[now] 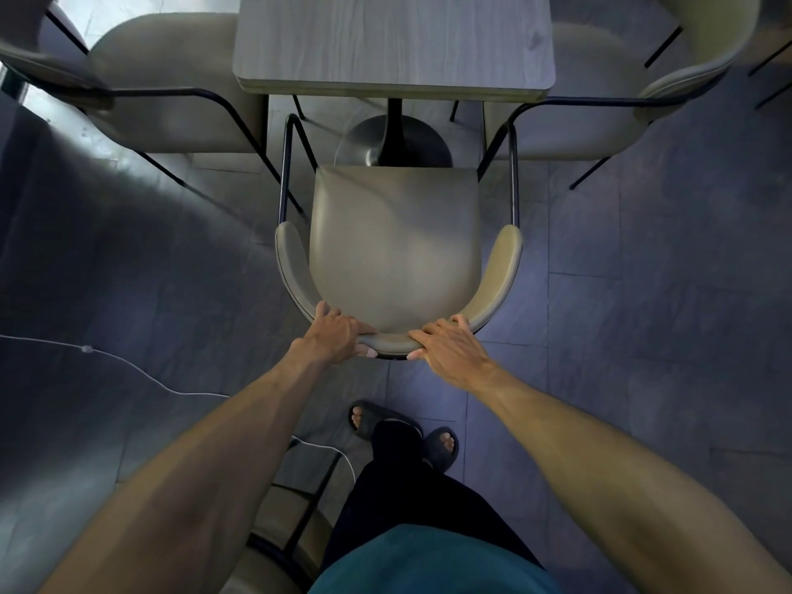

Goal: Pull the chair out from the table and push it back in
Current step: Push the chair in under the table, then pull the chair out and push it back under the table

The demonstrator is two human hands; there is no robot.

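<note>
**Both hands clamped on the chair back**

Head view: the left hand (336, 336) and right hand (445, 342) each curl around the chair's (394, 246) curved backrest, thumbs underneath. Beyond the 2 grips, the seat stands clear of the table (394, 40). 2 other chairs (171, 79) flank it.

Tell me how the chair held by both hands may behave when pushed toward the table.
The chair probably slides, not rolls: its thin metal frame shows no wheels and the floor looks smooth. Gripped high at the backrest by the left hand and right hand, it might tip forward slightly.
</note>
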